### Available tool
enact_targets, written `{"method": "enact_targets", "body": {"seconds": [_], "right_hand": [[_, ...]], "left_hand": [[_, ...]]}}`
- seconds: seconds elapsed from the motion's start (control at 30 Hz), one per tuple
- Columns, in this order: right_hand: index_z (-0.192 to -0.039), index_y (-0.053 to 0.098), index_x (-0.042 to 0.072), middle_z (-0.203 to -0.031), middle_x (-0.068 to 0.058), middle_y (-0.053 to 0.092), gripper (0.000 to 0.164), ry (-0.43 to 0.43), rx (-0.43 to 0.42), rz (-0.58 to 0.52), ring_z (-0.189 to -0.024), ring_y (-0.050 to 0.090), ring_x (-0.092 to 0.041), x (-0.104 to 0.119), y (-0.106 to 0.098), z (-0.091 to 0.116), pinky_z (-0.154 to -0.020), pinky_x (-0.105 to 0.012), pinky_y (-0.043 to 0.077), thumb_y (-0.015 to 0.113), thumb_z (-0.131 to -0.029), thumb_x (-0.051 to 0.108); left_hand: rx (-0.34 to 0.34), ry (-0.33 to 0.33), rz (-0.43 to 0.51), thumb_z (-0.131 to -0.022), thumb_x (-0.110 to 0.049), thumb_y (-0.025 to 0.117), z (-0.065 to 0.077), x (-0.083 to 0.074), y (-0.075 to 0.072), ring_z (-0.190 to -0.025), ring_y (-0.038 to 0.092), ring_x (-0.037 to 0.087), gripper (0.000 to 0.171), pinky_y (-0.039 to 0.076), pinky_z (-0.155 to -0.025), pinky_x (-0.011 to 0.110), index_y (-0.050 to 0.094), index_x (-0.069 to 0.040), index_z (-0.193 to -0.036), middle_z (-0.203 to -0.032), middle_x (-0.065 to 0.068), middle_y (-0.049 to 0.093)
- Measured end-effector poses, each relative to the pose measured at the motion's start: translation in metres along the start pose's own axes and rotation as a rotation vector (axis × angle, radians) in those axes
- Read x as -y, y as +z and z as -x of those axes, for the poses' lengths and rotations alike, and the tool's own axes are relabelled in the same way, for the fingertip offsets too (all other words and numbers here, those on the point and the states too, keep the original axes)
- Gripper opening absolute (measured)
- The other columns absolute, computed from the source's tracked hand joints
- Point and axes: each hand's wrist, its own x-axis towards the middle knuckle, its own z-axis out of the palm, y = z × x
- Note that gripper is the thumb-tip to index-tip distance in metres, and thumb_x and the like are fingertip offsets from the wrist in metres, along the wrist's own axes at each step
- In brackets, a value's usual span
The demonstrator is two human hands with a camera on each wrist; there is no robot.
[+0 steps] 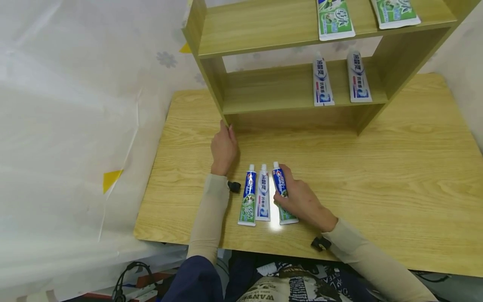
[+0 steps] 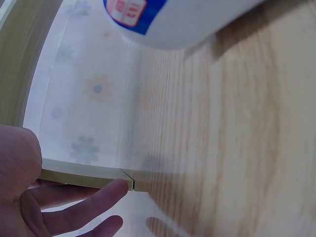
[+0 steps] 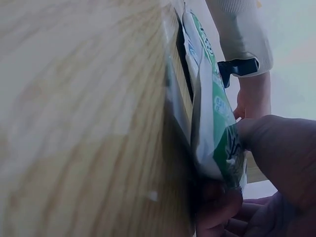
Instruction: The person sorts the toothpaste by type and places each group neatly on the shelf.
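My right hand [image 1: 303, 202] grips a blue and green toothpaste tube [image 1: 279, 181] with a white cap, low over the table and pointing away from me. In the right wrist view, thumb and fingers pinch the sides of this green-ended tube [image 3: 219, 133]. To its left lie a white toothpaste tube [image 1: 263, 197] and another blue and green toothpaste tube [image 1: 248, 197], side by side with caps away from me. My left hand [image 1: 224, 150] holds the lower front edge of the wooden shelf's left side panel [image 1: 212, 84]; in the left wrist view its fingers [image 2: 94, 207] lie along the panel.
On the middle board [image 1: 271, 90] lie two white tubes [image 1: 323, 84], and on the upper board [image 1: 260, 25] two green-ended tubes [image 1: 336, 21], all on the right half. The table's front edge [image 1: 271, 251] runs close to my body. A plastic-covered wall [image 1: 75, 126] stands left.
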Motion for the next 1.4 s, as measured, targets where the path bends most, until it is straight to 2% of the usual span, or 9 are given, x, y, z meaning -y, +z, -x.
{"method": "enact_targets", "body": {"seconds": [0.1, 0.23, 0.47, 0.53, 0.73, 0.83, 0.97, 1.17, 1.4], "right_hand": [[-0.174, 0.012, 0.014, -0.08, -0.011, 0.07, 0.096, -0.01, -0.006, -0.009, -0.049, 0.061, -0.013, -0.002, -0.001, 0.001, -0.042, -0.028, 0.05, 0.072, -0.101, 0.027], [-0.174, 0.013, 0.013, -0.08, -0.011, 0.069, 0.093, -0.047, -0.046, -0.009, -0.048, 0.06, -0.012, -0.002, -0.004, 0.002, -0.041, -0.027, 0.049, 0.072, -0.102, 0.023], [-0.173, 0.016, 0.014, -0.091, -0.019, 0.073, 0.088, -0.117, -0.121, 0.0, -0.052, 0.061, -0.011, 0.012, -0.023, 0.001, -0.043, -0.024, 0.05, 0.07, -0.103, 0.023], [-0.173, 0.016, 0.014, -0.089, -0.018, 0.073, 0.088, -0.145, -0.132, 0.006, -0.051, 0.061, -0.011, 0.018, -0.03, -0.001, -0.043, -0.024, 0.05, 0.069, -0.104, 0.023], [-0.173, 0.018, 0.011, -0.081, -0.013, 0.069, 0.088, -0.243, -0.186, 0.036, -0.047, 0.054, -0.01, 0.033, -0.048, -0.009, -0.04, -0.025, 0.047, 0.07, -0.103, 0.02], [-0.173, 0.017, 0.012, -0.081, -0.013, 0.068, 0.088, -0.267, -0.195, 0.051, -0.046, 0.054, -0.01, 0.041, -0.059, -0.011, -0.039, -0.025, 0.047, 0.07, -0.102, 0.018], [-0.175, 0.014, 0.016, -0.082, -0.013, 0.068, 0.091, -0.291, -0.185, 0.077, -0.045, 0.055, -0.011, 0.057, -0.076, -0.011, -0.039, -0.025, 0.047, 0.069, -0.103, 0.017], [-0.175, 0.011, 0.018, -0.079, -0.011, 0.067, 0.091, -0.349, -0.221, 0.108, -0.044, 0.054, -0.011, 0.079, -0.098, -0.011, -0.038, -0.025, 0.045, 0.068, -0.104, 0.017], [-0.173, 0.017, 0.014, -0.09, -0.014, 0.07, 0.088, -0.471, -0.312, 0.112, -0.053, 0.062, -0.016, 0.1, -0.115, -0.016, -0.043, -0.024, 0.049, 0.07, -0.102, 0.014]], "left_hand": [[0.016, 0.002, 0.021, -0.12, -0.031, 0.037, 0.005, -0.019, -0.024, -0.065, 0.072, 0.041, 0.037, 0.051, -0.052, 0.057, 0.058, -0.001, -0.123, -0.075, 0.022, 0.07], [0.032, 0.003, 0.066, -0.12, -0.031, 0.034, 0.008, -0.029, -0.037, -0.063, 0.071, 0.043, 0.04, 0.054, -0.053, 0.058, 0.058, 0.002, -0.122, -0.075, 0.024, 0.069], [0.015, -0.008, -0.002, -0.119, -0.045, 0.029, -0.004, 0.012, 0.014, -0.06, 0.071, 0.037, 0.049, 0.051, -0.049, 0.05, 0.058, -0.006, -0.127, -0.074, 0.018, 0.07], [0.014, -0.007, -0.006, -0.119, -0.047, 0.027, -0.006, 0.018, 0.02, -0.062, 0.072, 0.038, 0.051, 0.052, -0.049, 0.052, 0.058, -0.008, -0.129, -0.076, 0.018, 0.071], [0.039, -0.025, 0.057, -0.12, -0.038, 0.033, 0.003, -0.013, -0.02, -0.064, 0.071, 0.042, 0.043, 0.054, -0.054, 0.057, 0.057, -0.002, -0.12, -0.075, 0.021, 0.069], [0.029, -0.016, 0.068, -0.12, -0.038, 0.033, 0.004, -0.018, -0.024, -0.062, 0.07, 0.04, 0.043, 0.052, -0.052, 0.057, 0.058, -0.003, -0.118, -0.073, 0.019, 0.068], [0.016, -0.01, 0.06, -0.12, -0.039, 0.033, 0.001, -0.008, -0.013, -0.061, 0.07, 0.035, 0.042, 0.051, -0.05, 0.054, 0.058, -0.005, -0.118, -0.071, 0.014, 0.067], [0.041, -0.02, 0.077, -0.12, -0.033, 0.034, 0.004, -0.021, -0.031, -0.063, 0.07, 0.04, 0.039, 0.051, -0.053, 0.058, 0.058, -0.001, -0.12, -0.075, 0.02, 0.068], [0.033, -0.026, 0.075, -0.12, -0.037, 0.033, 0.003, -0.015, -0.02, -0.056, 0.064, 0.032, 0.04, 0.047, -0.047, 0.05, 0.057, -0.005, -0.116, -0.071, 0.014, 0.065]]}}
